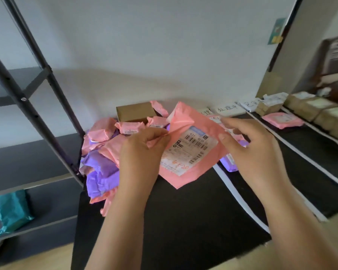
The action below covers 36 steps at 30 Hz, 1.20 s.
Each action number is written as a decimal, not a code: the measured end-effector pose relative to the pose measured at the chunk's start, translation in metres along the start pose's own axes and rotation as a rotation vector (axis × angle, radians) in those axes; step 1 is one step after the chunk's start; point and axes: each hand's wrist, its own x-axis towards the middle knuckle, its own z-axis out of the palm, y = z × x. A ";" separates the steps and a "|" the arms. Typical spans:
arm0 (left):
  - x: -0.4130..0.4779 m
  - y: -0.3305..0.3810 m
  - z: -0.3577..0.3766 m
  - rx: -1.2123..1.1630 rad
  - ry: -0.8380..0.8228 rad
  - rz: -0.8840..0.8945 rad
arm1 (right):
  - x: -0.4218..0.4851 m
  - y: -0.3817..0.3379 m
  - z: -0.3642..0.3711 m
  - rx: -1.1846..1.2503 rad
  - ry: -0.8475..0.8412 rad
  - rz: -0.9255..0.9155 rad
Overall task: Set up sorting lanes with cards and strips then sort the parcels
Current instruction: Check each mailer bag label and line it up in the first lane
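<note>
1. Two hands on one pink parcel [185, 117]: your left hand [142, 151] pinches its crumpled left edge, and your right hand [256, 152] grips the right side with the thumb next to the label.
2. You've got the parcel held tilted above the black table [183, 221], label facing you.
3. The pile of pink and purple parcels [103, 152] sits just to the left, with a brown box [134, 112] behind it.
4. White strips [240, 197] run along the table on the right, with handwritten cards [229, 110] by the wall.

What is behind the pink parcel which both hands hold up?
Behind the pink parcel show a brown box, small pink parcels and a purple parcel. It covers part of a white card and whatever lies directly behind.
</note>
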 end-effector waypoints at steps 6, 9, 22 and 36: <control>-0.017 0.025 0.058 -0.034 -0.079 0.028 | -0.010 0.042 -0.047 -0.047 0.049 0.106; -0.030 0.041 0.095 -0.046 -0.076 0.038 | -0.015 0.066 -0.081 -0.037 0.062 0.155; -0.123 0.082 0.313 0.026 -0.209 -0.148 | -0.054 0.224 -0.277 0.203 0.351 0.406; -0.165 0.100 0.461 0.001 -0.374 -0.319 | -0.056 0.350 -0.363 0.265 0.437 0.562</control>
